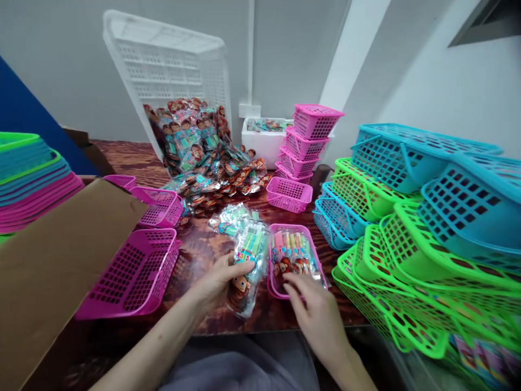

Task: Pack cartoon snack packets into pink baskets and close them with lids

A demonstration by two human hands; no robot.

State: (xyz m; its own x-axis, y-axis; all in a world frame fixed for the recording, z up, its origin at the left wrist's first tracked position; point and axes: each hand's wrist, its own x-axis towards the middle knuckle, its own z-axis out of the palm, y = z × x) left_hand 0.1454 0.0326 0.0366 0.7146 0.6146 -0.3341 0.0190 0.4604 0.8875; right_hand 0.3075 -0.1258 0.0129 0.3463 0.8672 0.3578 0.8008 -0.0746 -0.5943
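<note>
My left hand (222, 279) is closed on several clear plastic packets (249, 255) printed with a cartoon figure, with green sticks inside. They tilt beside the left wall of a small pink basket (321, 266). Inside that basket lies a row of similar packets (293, 247) with pink, yellow and green sticks. At the basket's near end is my right hand (315, 304), its thumb and index finger slightly apart and touching the packets; the other fingers are partly hidden. A few loose packets (232, 218) lie on the table just beyond my left hand.
A tipped white crate (166, 70) spills a large heap of packets (211, 179). Pink baskets (304, 149) stand stacked behind; another pink basket (138, 271) sits left beside a cardboard flap (69, 271). Green baskets (407, 271) and blue baskets (407, 157) pile up at right.
</note>
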